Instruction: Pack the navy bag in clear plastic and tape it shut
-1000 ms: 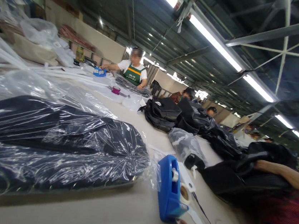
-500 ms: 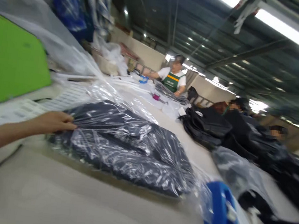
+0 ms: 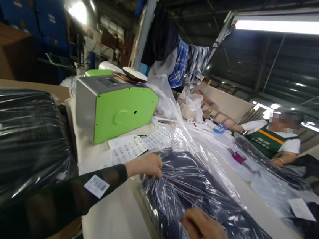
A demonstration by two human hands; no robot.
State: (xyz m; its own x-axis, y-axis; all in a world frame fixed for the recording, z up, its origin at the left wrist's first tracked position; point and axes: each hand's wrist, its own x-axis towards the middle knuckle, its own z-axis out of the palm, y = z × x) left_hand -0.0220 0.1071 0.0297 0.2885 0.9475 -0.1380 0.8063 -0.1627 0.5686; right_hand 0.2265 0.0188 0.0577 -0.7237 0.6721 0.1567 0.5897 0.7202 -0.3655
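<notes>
A dark folded garment in a clear plastic bag (image 3: pixel 195 183) lies across the table in front of me. My left hand (image 3: pixel 147 165) pinches the bag's upper left edge, and creases in the plastic fan out from its fingers. Over the lower middle of the bag is my right hand (image 3: pixel 211 236), its fingers curled and close together. What those fingers hold, if anything, is hidden beneath them. A white barcode label (image 3: pixel 96 186) sticks to my left sleeve. Beyond the left hand lie sheets of printed labels (image 3: pixel 129 148).
A green and grey machine (image 3: pixel 124 111) stands on the table behind the label sheets. At left is a pile of bagged dark garments (image 3: pixel 16 137). A co-worker (image 3: pixel 272 142) in a green apron works across the table, near a purple-handled tape dispenser (image 3: pixel 238 157).
My view has swung left, bringing the whole machine and the left pile into sight. The left hand still grips the bag. My right hand has come over the bag from the bottom edge.
</notes>
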